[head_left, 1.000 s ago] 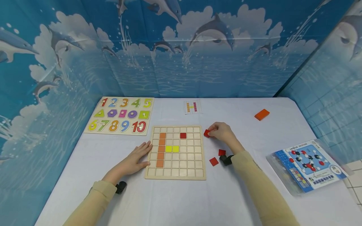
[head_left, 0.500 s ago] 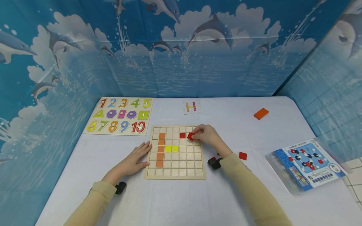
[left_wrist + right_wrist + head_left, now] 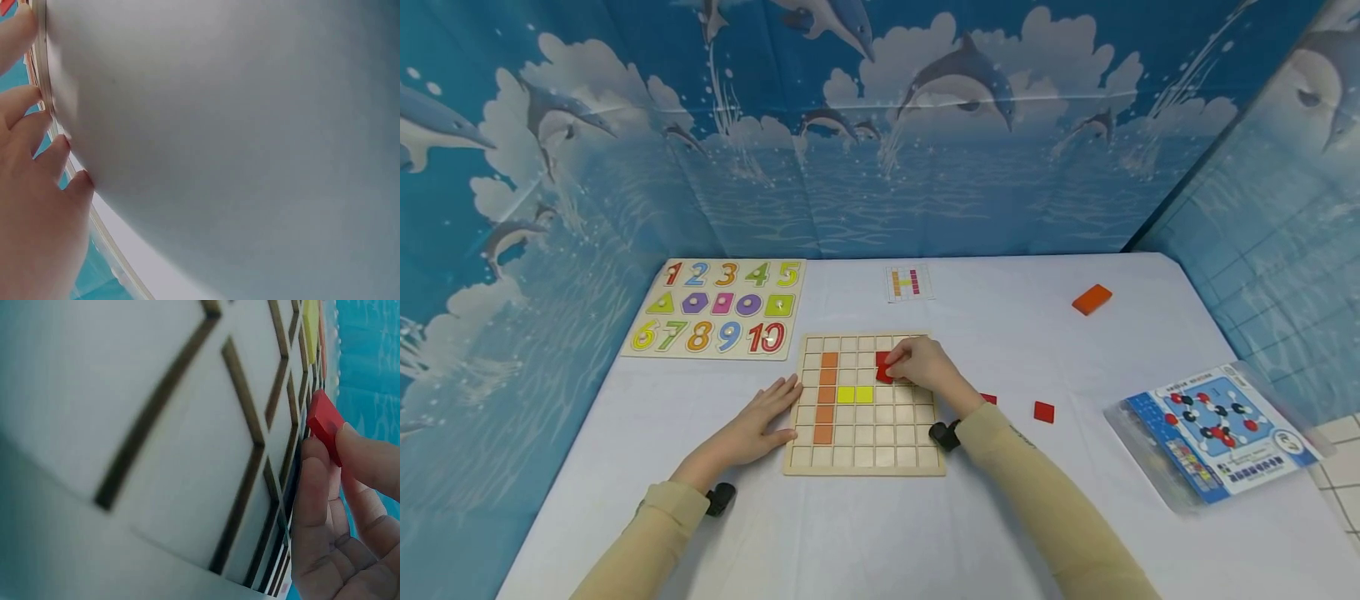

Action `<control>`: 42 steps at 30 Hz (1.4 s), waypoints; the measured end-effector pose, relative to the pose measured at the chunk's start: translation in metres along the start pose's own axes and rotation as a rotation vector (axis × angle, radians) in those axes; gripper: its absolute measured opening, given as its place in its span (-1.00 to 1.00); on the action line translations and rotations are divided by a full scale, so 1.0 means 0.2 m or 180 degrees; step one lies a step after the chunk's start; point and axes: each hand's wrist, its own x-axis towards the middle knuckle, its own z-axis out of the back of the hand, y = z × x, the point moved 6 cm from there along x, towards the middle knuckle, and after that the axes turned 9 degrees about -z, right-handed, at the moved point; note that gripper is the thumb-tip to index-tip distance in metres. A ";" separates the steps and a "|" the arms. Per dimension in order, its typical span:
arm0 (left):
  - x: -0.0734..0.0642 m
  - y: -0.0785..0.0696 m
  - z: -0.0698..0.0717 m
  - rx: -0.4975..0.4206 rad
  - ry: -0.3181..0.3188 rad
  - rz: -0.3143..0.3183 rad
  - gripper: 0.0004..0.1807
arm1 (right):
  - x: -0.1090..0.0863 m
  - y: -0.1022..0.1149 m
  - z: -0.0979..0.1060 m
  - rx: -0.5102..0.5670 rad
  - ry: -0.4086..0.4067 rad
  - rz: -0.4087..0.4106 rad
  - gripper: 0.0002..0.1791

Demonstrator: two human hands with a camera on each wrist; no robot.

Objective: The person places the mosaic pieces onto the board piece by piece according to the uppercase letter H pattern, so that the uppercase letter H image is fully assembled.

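Your left hand [image 3: 760, 423] is resting, fingers spread, on the left edge of the wooden grid board [image 3: 865, 457]. Your right hand [image 3: 927, 367] is pinching a red square tile [image 3: 883, 375] over the board, just beside a second red tile [image 3: 881, 357]. A pattern card [image 3: 909, 284] is lying beyond.

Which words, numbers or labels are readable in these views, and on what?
"1 2 3 4 5": top row of the number board.
"6 7 8 9 10": its bottom row.
Lettering on the blue-and-white package: too small and blurred to read.
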 end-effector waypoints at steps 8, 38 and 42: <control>0.00 0.00 0.00 0.0000 0.0005 0.0009 -0.19 | 0.00 0.02 -0.02 -0.0191 -0.0077 0.0084 -0.93; 0.00 -0.01 0.00 -0.0035 0.0023 0.0026 -0.19 | -0.07 0.00 0.02 -0.0294 -0.0170 0.0200 -0.87; 0.00 -0.02 0.01 -0.0022 0.0014 0.0015 -0.19 | -0.11 -0.06 0.11 -0.0201 -0.0127 0.0171 -0.81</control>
